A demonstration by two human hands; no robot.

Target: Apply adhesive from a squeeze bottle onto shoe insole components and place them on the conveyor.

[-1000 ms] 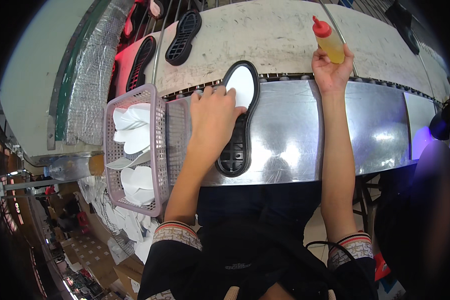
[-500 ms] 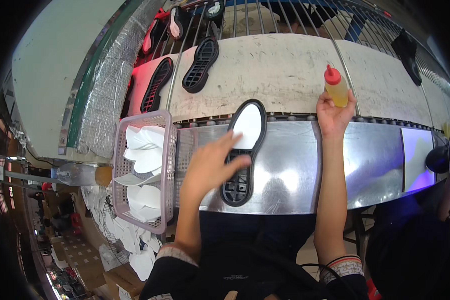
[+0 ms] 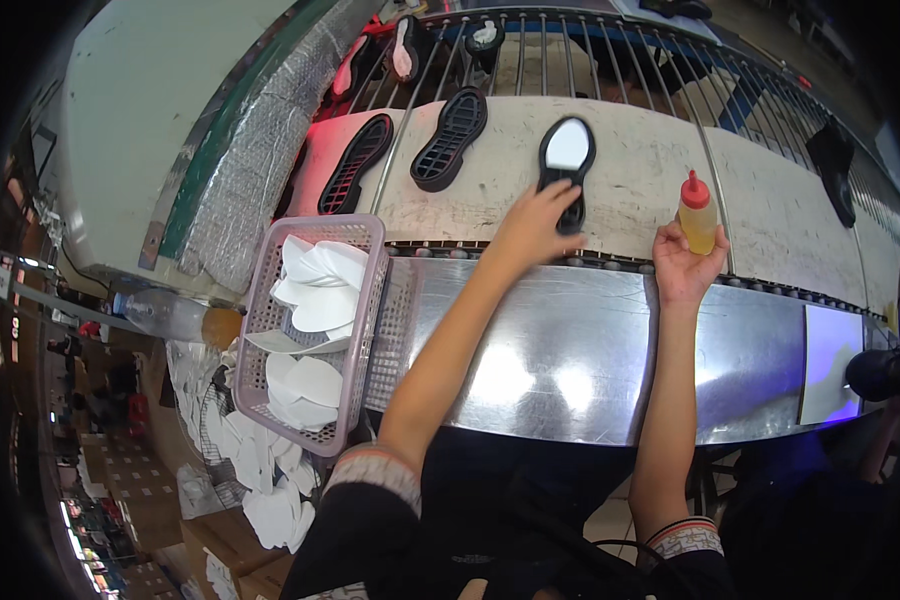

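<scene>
Left hand was stretched forward, fingers loosely spread, not clamped on anything; fingertips rested on the heel end of the sole. Sole lay flat on the pale belt, just past the row of rollers, toe pointing away from the person. Sole was black with a white oval patch filling the forefoot; the heel part was dark and partly covered by the fingers.

Right hand was closed around the base of a bottle, held upright at the belt edge, near the sole on its right. Bottle was yellow with a red cap.

Two more black soles lay further left on the belt, tread up. Pink basket with white inserts sat on the steel surface, left of the left forearm.
</scene>
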